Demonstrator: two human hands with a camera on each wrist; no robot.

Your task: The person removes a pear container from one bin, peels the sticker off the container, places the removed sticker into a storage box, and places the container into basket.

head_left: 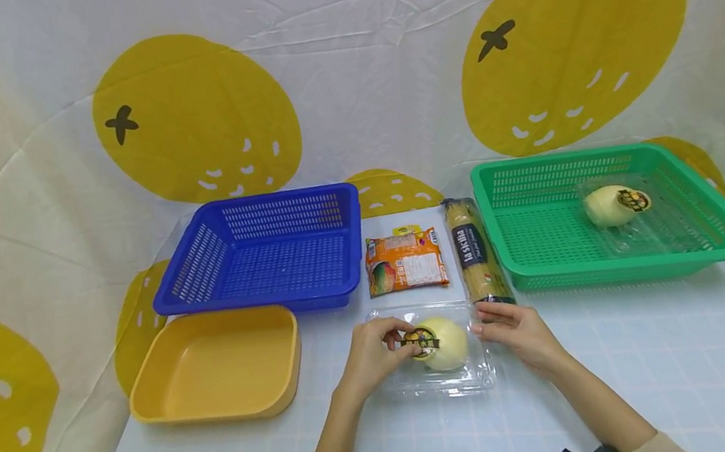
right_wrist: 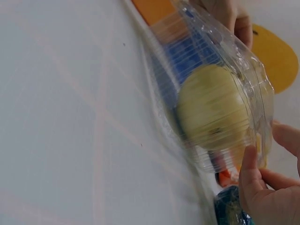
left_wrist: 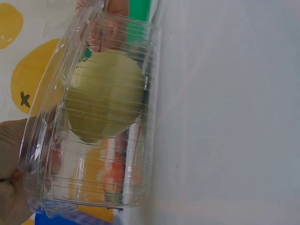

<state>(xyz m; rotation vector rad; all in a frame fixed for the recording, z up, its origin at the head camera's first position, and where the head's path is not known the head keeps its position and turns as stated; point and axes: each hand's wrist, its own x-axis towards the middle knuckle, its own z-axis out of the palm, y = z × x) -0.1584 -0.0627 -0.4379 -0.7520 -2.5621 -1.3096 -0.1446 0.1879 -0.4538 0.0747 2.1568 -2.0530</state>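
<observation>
A clear plastic clamshell box (head_left: 436, 386) sits at the front middle of the table, its lid down over a pale yellow melon (head_left: 450, 347). A round black and gold label (head_left: 425, 341) overlaps the melon's left side in the head view. My left hand (head_left: 378, 350) bends over the lid's left part, with curled forefinger and thumb at the label's left edge. On the opposite side, my right hand (head_left: 520, 331) holds the box's rim between thumb and fingers. Ribbed box walls show the melon (left_wrist: 105, 93) in the left wrist view, and the right fingers (right_wrist: 251, 176) at the rim in the right wrist view.
Behind the box lie an orange printed packet (head_left: 405, 263) and a pack of spaghetti (head_left: 475, 251). A blue basket (head_left: 260, 304) and a yellow tub (head_left: 222, 417) stand at left. The green basket (head_left: 629, 269) at right holds another boxed melon (head_left: 607, 206).
</observation>
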